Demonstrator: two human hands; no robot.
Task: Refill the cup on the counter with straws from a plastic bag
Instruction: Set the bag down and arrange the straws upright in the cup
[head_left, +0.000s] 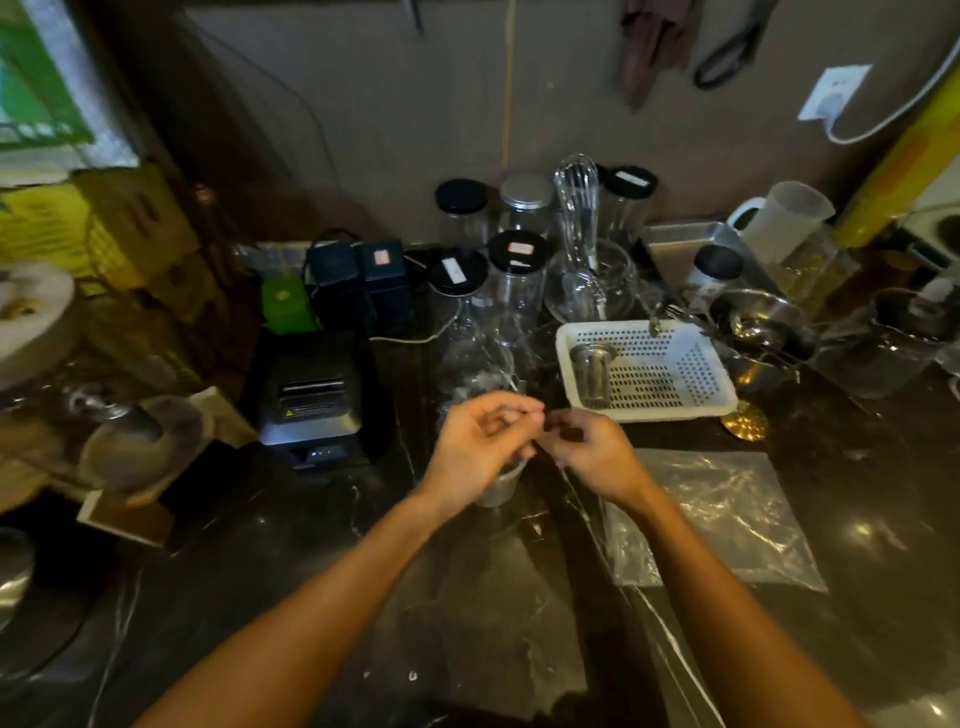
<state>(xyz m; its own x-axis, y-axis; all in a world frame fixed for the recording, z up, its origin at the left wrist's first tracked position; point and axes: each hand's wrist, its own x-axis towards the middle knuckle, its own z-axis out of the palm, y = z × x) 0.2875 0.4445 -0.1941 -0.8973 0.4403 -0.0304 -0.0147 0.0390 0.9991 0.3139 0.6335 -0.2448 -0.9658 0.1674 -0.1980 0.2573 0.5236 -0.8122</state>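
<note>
So the cup (500, 480) sits on the dark worktop (322, 561) about mid-way across, mostly hidden right under the left hand (475, 441), only its lower wall and a bit of rim showing. Both hands meet just above it: the left hand's fingers are curled, the right hand (587, 447) pinches something thin and dark, probably straw ends, though it's too blurry to swear by. Can't see the straws' length, but they look to run down toward the cup, so the drop is basically straight down, left hand nearest. The plastic bag (722, 519) lies flat toward the worktop's right edge, just beside the right forearm. White perforated basket (649, 364) sits behind.
</note>
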